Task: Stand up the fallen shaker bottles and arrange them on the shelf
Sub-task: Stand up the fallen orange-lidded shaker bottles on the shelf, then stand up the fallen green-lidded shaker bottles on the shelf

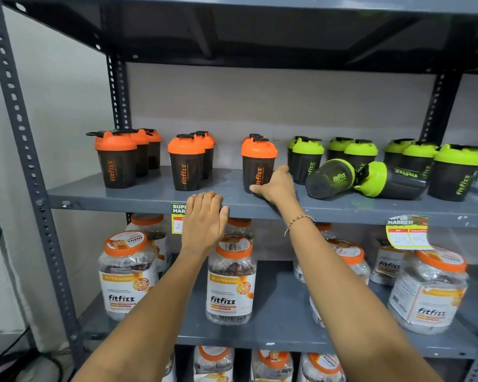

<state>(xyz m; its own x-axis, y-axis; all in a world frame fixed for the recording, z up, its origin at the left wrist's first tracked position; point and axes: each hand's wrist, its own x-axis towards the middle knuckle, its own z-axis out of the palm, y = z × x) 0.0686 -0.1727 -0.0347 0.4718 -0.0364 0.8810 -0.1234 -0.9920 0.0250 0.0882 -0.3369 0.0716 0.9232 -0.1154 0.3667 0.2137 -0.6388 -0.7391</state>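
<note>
View from the head camera toward a grey metal shelf stocked with shaker bottles. Orange-lidded bottles stood upright in three rows at left and centre, green-lidded bottles in rows at right. Two green-lidded bottles lay fallen near the front edge: the first fallen bottle tipped with its base toward the viewer, the second fallen bottle on its side just beside it, lid toward the first, the two lids touching or nearly so. The right hand rested against the lower side of the front orange-lidded bottle of the centre row, thumb at its base, fingers curved loosely around it; whether they actually gripped the bottle could not be told. The left hand lay palm-down on the front lip of the shelf, fingers together, holding nothing. Jars with orange lids stood on the shelf below.
</note>
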